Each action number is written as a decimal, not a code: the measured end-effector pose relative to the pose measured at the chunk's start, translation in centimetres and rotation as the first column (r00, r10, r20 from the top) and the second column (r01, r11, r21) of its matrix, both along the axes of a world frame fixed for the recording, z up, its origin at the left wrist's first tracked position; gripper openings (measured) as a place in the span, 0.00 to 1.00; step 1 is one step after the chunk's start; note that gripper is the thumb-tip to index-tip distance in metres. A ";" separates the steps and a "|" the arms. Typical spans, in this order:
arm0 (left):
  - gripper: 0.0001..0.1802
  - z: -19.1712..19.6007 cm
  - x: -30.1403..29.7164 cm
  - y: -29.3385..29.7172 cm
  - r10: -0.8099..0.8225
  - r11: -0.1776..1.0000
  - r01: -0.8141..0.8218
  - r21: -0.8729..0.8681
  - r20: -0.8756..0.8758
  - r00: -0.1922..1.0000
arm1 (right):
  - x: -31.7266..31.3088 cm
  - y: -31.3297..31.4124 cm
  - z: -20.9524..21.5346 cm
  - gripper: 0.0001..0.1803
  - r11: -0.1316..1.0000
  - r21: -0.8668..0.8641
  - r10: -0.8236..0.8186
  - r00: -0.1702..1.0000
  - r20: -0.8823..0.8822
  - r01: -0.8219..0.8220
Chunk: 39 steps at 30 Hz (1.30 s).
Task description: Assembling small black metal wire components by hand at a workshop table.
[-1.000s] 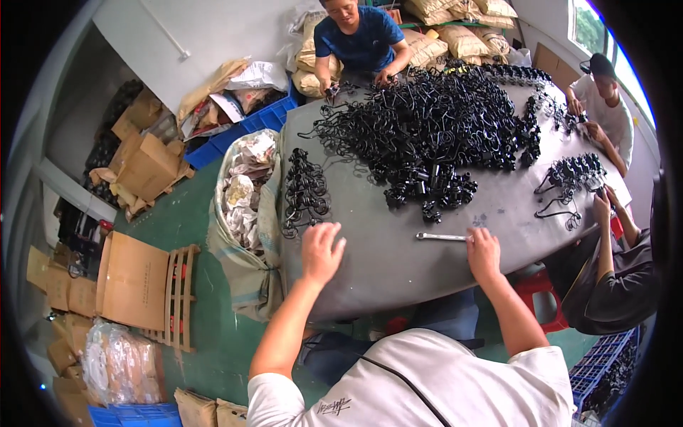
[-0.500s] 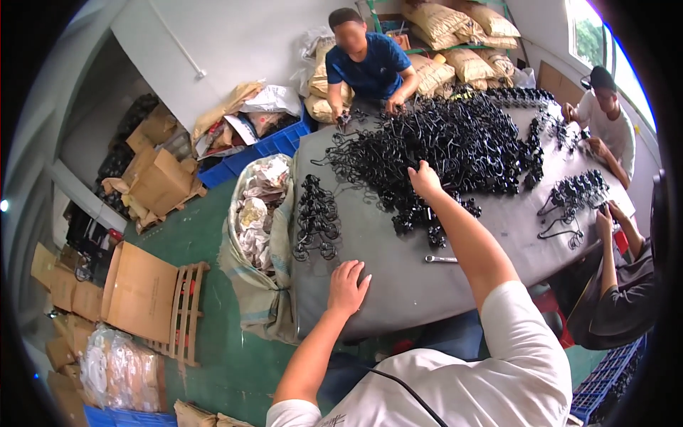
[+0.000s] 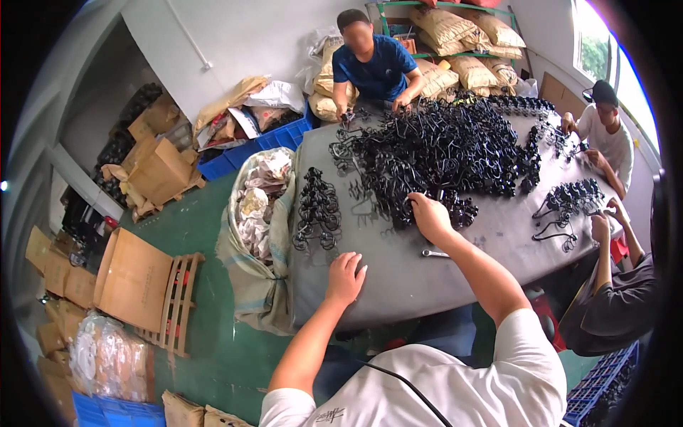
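far wall (image 3: 263, 43) pale; floor (image 3: 203, 245) green. grey surface (image 3: 384, 295) stands at centre. window (image 3: 595, 48) at upper right, bright daylight entering. green rack (image 3: 385, 21) stands against the far wall.

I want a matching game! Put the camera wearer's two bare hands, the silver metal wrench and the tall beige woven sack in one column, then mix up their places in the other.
Things
1. bare left hand
2. bare right hand
3. silver metal wrench
4. tall beige woven sack

Places
A. at the near side of the big heap of tangled black parts
B. on the green floor, beside the left end of the grey table
C. by the table's near edge, away from the heap
D. on the table, partly hidden behind the right forearm

Pairs: 1-C, 2-A, 3-D, 4-B
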State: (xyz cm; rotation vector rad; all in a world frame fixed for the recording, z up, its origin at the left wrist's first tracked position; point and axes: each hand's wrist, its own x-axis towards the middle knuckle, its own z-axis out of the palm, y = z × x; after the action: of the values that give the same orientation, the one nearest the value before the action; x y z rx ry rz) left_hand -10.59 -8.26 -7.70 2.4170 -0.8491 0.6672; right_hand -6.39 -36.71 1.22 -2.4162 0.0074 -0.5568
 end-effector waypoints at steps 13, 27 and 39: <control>0.37 0.7 0.1 -1.6 0.001 0.816 -0.261 -0.515 -0.452 0.892 | -6.0 -5.4 3.5 0.28 0.715 -0.699 0.463 0.760 0.456 -0.016; 0.36 4.2 -0.3 -3.6 -0.265 0.653 -0.275 -0.706 -0.553 0.790 | -8.6 -7.0 0.7 0.40 0.719 -0.654 0.585 0.714 0.385 -0.236; 0.30 5.6 -2.4 -5.7 -0.062 0.954 -0.008 -0.300 -0.222 0.973 | -12.3 -4.2 2.0 0.26 0.957 -0.207 0.215 0.976 0.041 -0.202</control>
State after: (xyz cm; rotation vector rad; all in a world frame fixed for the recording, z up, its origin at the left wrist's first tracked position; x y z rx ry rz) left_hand -13.00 -13.95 -2.07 2.1523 -0.6347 0.4566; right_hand -18.71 -40.88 3.22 -2.5531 -0.3430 -0.5581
